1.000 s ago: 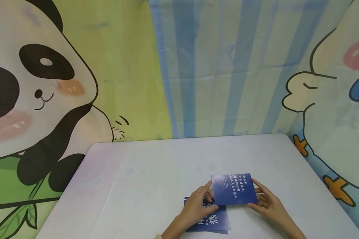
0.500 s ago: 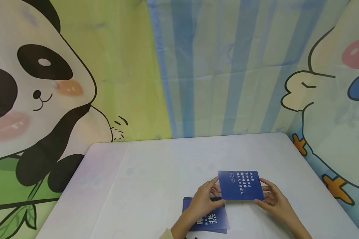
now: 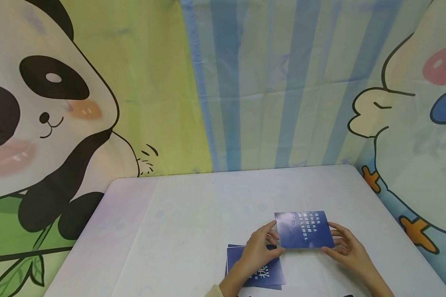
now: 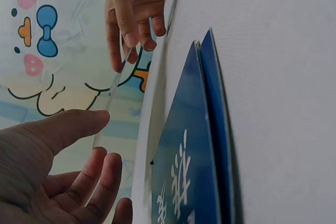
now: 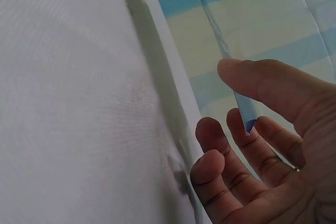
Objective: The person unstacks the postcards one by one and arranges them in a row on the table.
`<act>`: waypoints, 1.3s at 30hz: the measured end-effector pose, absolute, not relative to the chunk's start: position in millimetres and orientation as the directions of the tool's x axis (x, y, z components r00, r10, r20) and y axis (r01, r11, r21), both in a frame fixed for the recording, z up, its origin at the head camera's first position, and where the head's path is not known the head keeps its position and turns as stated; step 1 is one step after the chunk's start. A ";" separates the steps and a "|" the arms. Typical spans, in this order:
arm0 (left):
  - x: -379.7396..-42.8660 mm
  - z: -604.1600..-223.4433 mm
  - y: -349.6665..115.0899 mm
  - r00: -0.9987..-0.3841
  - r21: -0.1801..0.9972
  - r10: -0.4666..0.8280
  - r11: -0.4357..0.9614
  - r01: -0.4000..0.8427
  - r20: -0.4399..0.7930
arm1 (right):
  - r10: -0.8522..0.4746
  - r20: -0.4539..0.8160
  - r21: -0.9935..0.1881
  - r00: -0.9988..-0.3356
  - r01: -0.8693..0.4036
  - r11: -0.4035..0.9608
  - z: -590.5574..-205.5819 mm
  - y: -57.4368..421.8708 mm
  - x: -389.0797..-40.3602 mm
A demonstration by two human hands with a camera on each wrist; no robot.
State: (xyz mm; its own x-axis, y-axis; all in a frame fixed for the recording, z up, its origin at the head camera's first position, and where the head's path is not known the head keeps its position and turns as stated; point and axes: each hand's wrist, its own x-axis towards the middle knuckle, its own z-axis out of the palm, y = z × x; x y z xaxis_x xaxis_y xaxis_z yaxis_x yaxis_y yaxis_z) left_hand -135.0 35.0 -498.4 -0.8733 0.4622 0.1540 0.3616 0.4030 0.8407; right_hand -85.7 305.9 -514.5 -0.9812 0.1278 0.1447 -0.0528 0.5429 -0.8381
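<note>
Both hands hold a blue card [image 3: 304, 229] with white printed characters, raised above the white table. My left hand [image 3: 259, 245] pinches its left edge between thumb and fingers, while the right hand [image 3: 349, 249] has the right edge between thumb and fingers. Beneath the left forearm lies a small stack of blue cards [image 3: 265, 279], partly hidden by that arm; large white characters show on the top one. Seen edge-on, the held card [image 4: 112, 90] is a thin strip in the left wrist view, beside the stacked cards [image 4: 191, 114]. The right wrist view also shows the held card [image 5: 245, 113] edge-on.
The white table [image 3: 193, 218] spreads out around the cards, its far edge meeting a striped curtain [image 3: 264, 103]. A panda picture [image 3: 55, 119] covers the left wall, and a pale cartoon figure [image 3: 416, 156] covers the right one.
The hands have carried the card to the right and slightly farther from the body, and its tilt has varied. The stack stays put on the table.
</note>
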 end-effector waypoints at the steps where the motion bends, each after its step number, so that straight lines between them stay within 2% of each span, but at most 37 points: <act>1: -134.7 -498.7 36.5 -0.874 0.843 0.461 0.402 0.357 0.151 | 0.132 0.145 -0.836 -0.980 -0.050 0.546 -514.2 307.1 -85.2; 5: -134.6 -500.3 41.6 -0.876 0.848 0.461 0.399 0.348 0.142 | 0.145 0.150 -0.840 -0.978 -0.049 0.540 -515.2 311.6 -83.4; 10: -136.0 -504.4 47.0 -0.861 0.799 0.479 0.443 0.407 0.173 | 0.157 0.160 -0.852 -0.975 -0.056 0.520 -517.8 316.1 -81.7; 14: -138.0 -505.0 53.6 -0.853 0.767 0.487 0.472 0.435 0.185 | 0.193 0.114 -0.830 -0.975 0.014 0.557 -517.7 320.9 -80.9; 19: -139.6 -501.1 64.8 -0.854 0.785 0.499 0.467 0.407 0.146 | 0.264 0.071 -0.786 -0.962 0.109 0.609 -517.3 328.4 -80.2; 28: -140.0 -503.8 79.0 -0.882 0.816 0.464 0.475 0.329 0.086 | 0.330 0.052 -0.783 -0.943 0.167 0.599 -517.4 333.5 -79.5; 39: -141.7 -509.5 88.8 -0.856 0.744 0.493 0.510 0.432 0.159 | 0.420 -0.099 -0.758 -0.902 0.342 0.556 -519.2 341.1 -82.6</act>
